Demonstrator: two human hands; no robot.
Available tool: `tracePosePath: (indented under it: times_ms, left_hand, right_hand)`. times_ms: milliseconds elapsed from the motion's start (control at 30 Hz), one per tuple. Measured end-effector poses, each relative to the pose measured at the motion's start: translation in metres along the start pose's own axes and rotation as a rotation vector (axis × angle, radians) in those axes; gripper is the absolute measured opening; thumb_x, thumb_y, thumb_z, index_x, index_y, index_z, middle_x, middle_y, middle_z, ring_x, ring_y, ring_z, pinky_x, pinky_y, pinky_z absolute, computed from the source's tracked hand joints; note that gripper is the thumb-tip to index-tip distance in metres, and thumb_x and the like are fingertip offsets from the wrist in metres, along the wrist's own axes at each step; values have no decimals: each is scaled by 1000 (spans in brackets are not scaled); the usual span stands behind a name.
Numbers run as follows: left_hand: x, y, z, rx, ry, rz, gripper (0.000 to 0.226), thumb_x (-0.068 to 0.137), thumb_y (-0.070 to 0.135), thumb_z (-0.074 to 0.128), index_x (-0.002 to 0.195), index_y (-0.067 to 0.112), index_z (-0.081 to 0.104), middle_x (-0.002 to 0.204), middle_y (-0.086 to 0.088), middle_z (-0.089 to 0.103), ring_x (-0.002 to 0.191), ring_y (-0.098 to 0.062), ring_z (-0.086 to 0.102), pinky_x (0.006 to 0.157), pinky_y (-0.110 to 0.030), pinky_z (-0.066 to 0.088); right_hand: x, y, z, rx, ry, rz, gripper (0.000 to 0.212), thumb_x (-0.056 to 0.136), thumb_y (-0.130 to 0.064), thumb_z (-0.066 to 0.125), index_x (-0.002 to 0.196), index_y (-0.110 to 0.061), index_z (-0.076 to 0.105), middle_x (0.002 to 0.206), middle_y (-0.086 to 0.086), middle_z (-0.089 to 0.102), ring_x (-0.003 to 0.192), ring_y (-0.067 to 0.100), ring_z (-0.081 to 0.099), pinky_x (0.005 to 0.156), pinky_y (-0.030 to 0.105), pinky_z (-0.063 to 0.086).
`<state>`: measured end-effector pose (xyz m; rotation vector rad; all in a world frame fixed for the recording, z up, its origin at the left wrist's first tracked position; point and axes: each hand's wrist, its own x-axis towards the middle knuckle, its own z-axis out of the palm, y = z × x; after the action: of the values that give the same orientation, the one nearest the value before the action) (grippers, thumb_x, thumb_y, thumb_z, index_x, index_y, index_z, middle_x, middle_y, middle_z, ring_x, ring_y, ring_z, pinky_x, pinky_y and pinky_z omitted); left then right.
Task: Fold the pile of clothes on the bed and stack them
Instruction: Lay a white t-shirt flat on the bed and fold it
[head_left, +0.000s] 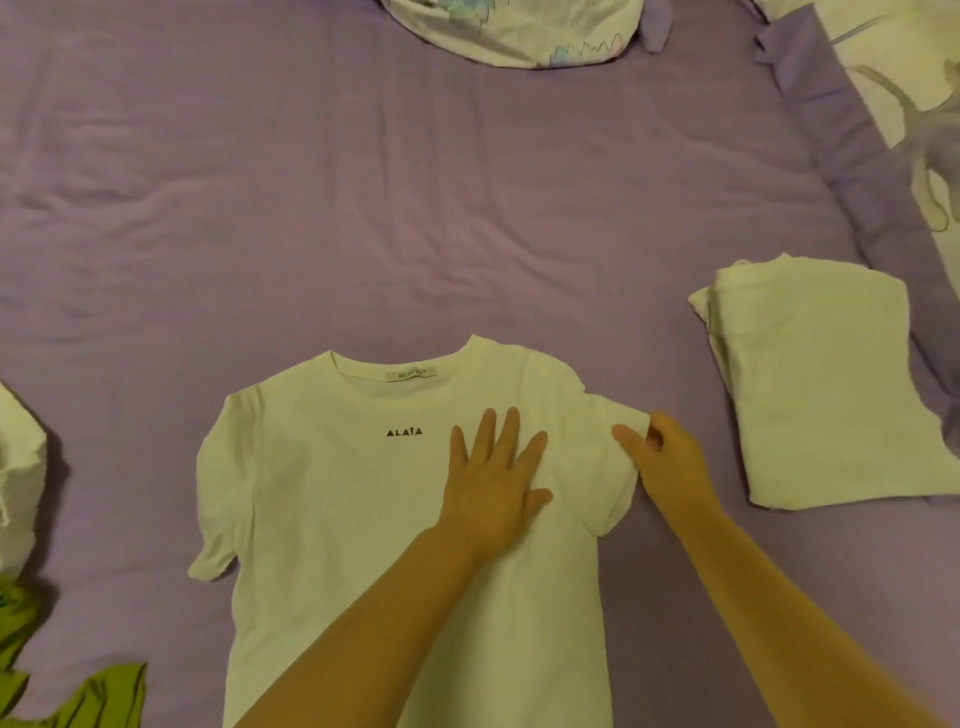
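Pinching the sleeve edge of a white T-shirt with your right hand, you press your left hand flat, fingers spread, on its chest. It lies face up on the purple bed sheet, collar away from you. A folded white garment sits to its right, with unfolded white and green clothes at left.

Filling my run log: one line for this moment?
left hand presses white T-shirt | right hand pinches its sleeve | folded pile right
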<state>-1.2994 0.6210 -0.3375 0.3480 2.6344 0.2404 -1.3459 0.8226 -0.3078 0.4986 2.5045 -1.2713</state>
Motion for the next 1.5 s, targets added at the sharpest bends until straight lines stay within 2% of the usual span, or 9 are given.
tracePosePath:
  times_ms: [200,367,533,733,867,1000,1167,1333,1500]
  left_hand:
    - [29,18,2,79,34,23,91,82,80,15,139,27,-32,145,-4,-41,127,-31,-45,105,-57,-26]
    - [51,23,6,103,34,-62,113,67,93,15,132,20,-42,140,-7,-47,126,-31,-48,100,-61,-31]
    - [62,21,-6,96,7,-43,122,63,94,21,140,17,-33,145,-7,-42,128,-31,-44,102,-60,-27]
    - [0,-16,6,41,98,-102,85,80,77,-2,145,28,-24,152,-1,-33,135,-29,-38,108,-50,-29]
    - [-52,-41,13,5,113,-221,77,84,72,-2,148,29,-11,156,-2,-18,142,-31,-22,113,-50,-22]
    - [-87,-67,5,0,210,-213,65,93,53,25,141,14,45,148,-14,37,136,-39,35,113,-53,7]
    - [-112,-103,0,33,221,-277,56,90,43,33,131,15,58,138,-17,51,127,-42,47,99,-63,36]
    - [-127,-136,-6,-14,368,-210,47,75,22,80,118,7,67,126,-21,60,118,-48,53,95,-65,39]
    - [-133,-173,-35,-205,564,-356,51,77,1,73,125,5,59,131,-23,53,118,-45,51,93,-52,47]
  right_hand:
    - [12,9,-13,-109,136,-14,20,101,-23,40,102,-4,46,81,6,53,73,24,51,54,31,36]
    - [1,22,6,-72,127,76,51,90,-46,55,131,-17,43,121,5,59,106,29,58,84,38,49]
    - [-11,21,17,25,4,-5,69,92,-19,59,149,-13,21,151,7,33,137,25,35,108,31,31]
    - [-26,-26,28,62,-105,-218,69,91,-10,59,149,-15,21,149,3,35,131,16,38,107,32,37]
    - [-43,-44,54,-82,-295,-276,73,92,-24,59,150,-26,15,141,-4,40,95,12,56,84,25,52]
    - [-49,-38,77,-399,-192,-298,59,96,-50,31,150,-28,19,155,-5,27,139,21,31,113,38,28]
    - [-43,-18,94,-1007,-205,-383,89,67,-68,-37,145,-31,-17,154,2,-21,146,29,-15,116,51,-3]
    - [-47,-33,117,-1066,-185,-279,80,66,-70,-28,137,-32,-30,158,8,-18,145,31,-18,112,58,-9]
    - [-76,-67,172,-1041,-285,-482,80,65,-71,-36,136,-35,-29,158,5,-18,144,30,-20,113,55,-13]
